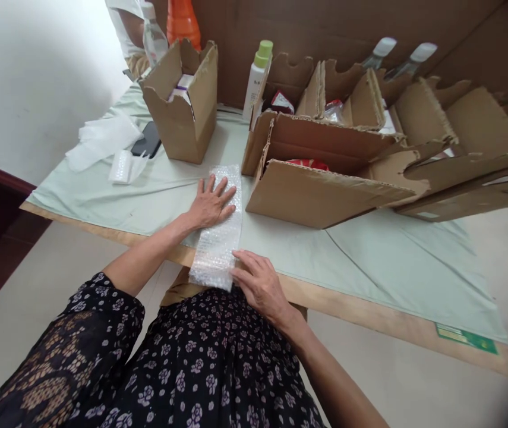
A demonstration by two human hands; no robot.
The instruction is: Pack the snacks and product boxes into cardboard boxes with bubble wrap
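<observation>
A strip of clear bubble wrap (218, 252) lies lengthwise on the cloth-covered table, and its near end hangs past the front edge toward my lap. My left hand (211, 205) presses flat on its upper part, fingers spread. At the strip's lower right side is my right hand (260, 282), thumb and index finger apart, tips at the wrap's edge. Its other fingers are bent and partly hidden; no grip on the wrap is visible.
Cardboard bins (325, 190) holding packets stand on the right. Another cardboard box (186, 113) is behind my left hand. White sheets (104, 139), a small white roll (121, 166) and a dark phone (147, 141) lie left. A green-capped bottle (256, 80) stands behind; another person's arm (131, 27) shows at top left.
</observation>
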